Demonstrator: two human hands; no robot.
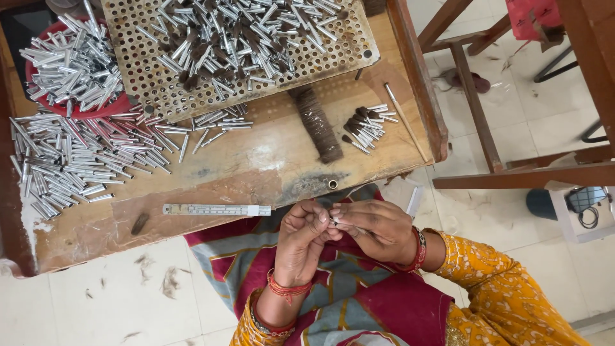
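Note:
My left hand and my right hand meet fingertip to fingertip just below the front edge of the wooden table, over my lap. Between them they pinch a small silver metal tube, mostly hidden by the fingers. On the table ahead lies a dark brown bundle of hair. Right of it sits a small heap of tubes with dark hair tufts.
A perforated metal plate strewn with silver tubes lies at the back. A red bowl and a loose pile of tubes fill the left. A metal ruler, a thin stick and a small ring lie near the edge. Wooden furniture legs stand on the right.

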